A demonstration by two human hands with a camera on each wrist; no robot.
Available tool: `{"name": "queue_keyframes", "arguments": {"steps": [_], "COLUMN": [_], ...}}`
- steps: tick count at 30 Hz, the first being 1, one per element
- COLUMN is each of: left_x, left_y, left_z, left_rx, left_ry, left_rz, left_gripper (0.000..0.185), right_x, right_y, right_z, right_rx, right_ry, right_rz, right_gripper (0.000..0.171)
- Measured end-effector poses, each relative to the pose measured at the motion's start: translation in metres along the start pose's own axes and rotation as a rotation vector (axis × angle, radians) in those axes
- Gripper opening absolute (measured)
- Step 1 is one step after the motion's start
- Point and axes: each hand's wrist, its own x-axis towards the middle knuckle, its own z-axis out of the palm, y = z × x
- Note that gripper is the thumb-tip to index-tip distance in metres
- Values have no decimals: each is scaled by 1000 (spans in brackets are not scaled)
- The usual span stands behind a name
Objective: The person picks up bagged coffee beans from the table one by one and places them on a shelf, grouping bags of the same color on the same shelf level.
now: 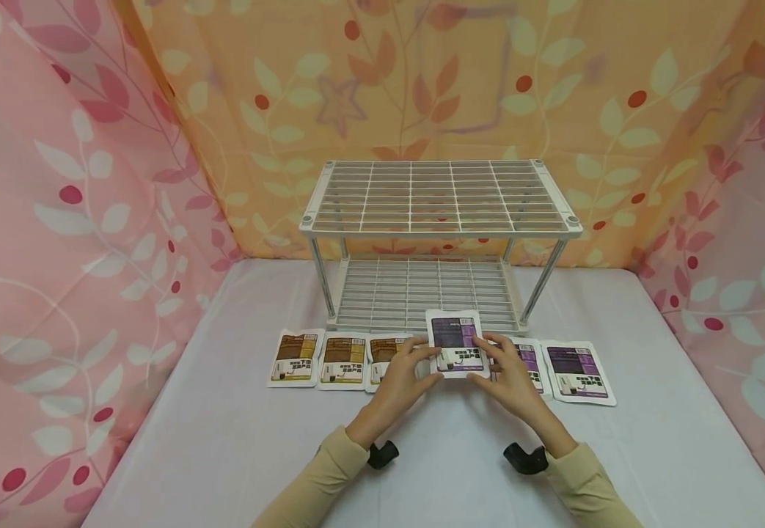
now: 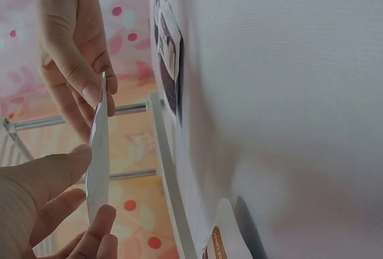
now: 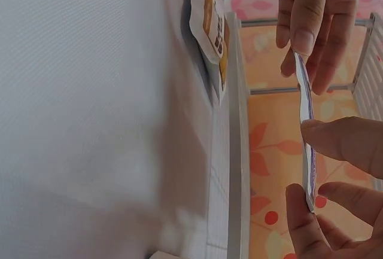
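Note:
Both hands hold one purple-and-white flat pouch (image 1: 456, 342) lifted above the table in front of the rack. My left hand (image 1: 407, 370) pinches its left edge, thumb on the front. My right hand (image 1: 510, 370) pinches its right edge. The left wrist view shows the pouch (image 2: 99, 151) edge-on between my left thumb and fingers, with the right hand's fingers (image 2: 78, 73) beyond. In the right wrist view the pouch (image 3: 306, 133) is pinched between my right thumb and fingers. Three brown pouches (image 1: 342, 359) lie to the left, two purple ones (image 1: 576, 372) to the right.
A white two-tier wire rack (image 1: 441, 220) stands behind the row of pouches, both shelves bare. A white cloth covers the table (image 1: 224, 440). Pink and orange leaf-print curtains (image 1: 59, 220) close in the left, back and right sides.

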Motion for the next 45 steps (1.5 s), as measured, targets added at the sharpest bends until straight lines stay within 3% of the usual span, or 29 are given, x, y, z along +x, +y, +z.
{"name": "queue_keyframes", "arguments": {"steps": [8, 19, 31, 45], "left_x": [0, -1, 1, 3], "left_y": [1, 0, -2, 1], "left_z": [-7, -16, -27, -41], "left_rx": [-58, -44, -66, -79], "left_ry": [27, 50, 124, 215], "left_rz": [19, 48, 23, 3], "left_gripper": [47, 46, 47, 47], "right_x": [2, 5, 19, 32], "right_y": [-7, -15, -32, -50], "right_z": [0, 1, 5, 12], "right_rx": [40, 54, 19, 20], "right_ry": [1, 26, 97, 164], "right_rz": [-49, -67, -174, -181], "right_gripper": [69, 69, 72, 71]}}
